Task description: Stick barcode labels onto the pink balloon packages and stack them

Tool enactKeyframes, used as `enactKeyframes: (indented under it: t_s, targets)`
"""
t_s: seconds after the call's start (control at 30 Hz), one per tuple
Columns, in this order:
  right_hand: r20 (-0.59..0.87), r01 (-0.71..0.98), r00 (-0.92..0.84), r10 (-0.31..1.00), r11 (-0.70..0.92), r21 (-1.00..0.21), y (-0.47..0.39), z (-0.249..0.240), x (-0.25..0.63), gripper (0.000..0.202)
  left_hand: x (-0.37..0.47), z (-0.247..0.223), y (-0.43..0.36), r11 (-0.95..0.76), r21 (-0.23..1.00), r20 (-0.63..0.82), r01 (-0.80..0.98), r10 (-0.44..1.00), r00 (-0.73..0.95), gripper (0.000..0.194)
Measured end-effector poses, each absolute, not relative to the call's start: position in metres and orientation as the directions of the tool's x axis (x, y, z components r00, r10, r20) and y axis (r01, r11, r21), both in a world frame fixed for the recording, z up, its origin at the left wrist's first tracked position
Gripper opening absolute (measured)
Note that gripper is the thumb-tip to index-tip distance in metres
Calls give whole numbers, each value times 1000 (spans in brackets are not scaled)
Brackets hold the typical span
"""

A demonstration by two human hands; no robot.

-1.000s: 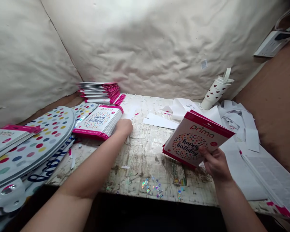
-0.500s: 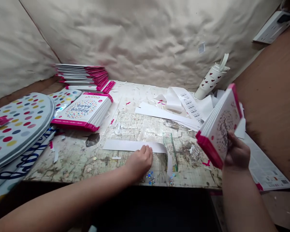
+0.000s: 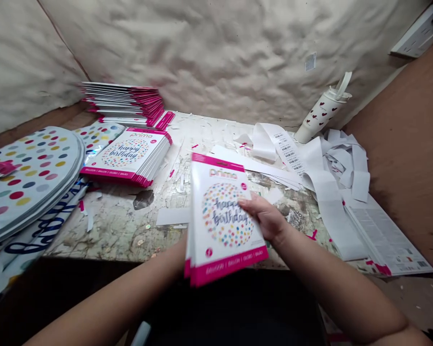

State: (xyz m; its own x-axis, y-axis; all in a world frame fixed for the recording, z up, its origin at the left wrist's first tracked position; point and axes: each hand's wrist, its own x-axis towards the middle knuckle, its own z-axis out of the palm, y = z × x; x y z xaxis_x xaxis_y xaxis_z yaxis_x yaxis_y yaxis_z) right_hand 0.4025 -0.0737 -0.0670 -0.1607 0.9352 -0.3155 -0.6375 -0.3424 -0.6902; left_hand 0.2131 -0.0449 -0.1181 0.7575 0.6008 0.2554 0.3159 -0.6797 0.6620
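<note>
My right hand (image 3: 269, 218) grips a few packs (image 3: 227, 216), thumb pressed on the front of the top one, fingers out of sight behind. I hold them up in front of me, over the near edge of the table (image 3: 216, 129). Their printed face is turned towards me, the lettering right way up. The long axis runs from the "prima" end, pointing away from me, down to the pink "balloon" band nearest me, that lower end a touch to the right. My left forearm (image 3: 140, 286) reaches behind them; that hand is hidden, so I cannot tell how its fingers stand. A paper strip (image 3: 172, 216) lies just left, partly covered by the packs.
</note>
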Motion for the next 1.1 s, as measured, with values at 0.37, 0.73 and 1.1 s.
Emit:
enactKeyframes:
  t_s: [0.37, 0.73, 1.1]
  targets:
    - [-499, -530, -3, 866, -425, -734, -69, -74, 445, 39, 152, -131, -38, -688, 50, 147, 724, 722, 676, 49]
    - [-467, -396, 30, 884, -418, -817, -35, -98, 406, 28, 131, -137, -9, -669, 129, 239, 732, 737, 632, 46]
    - [141, 672, 638, 757, -459, -582, -38, -75, 548, 29, 108, -142, 23, -716, 280, 349, 639, 696, 627, 57]
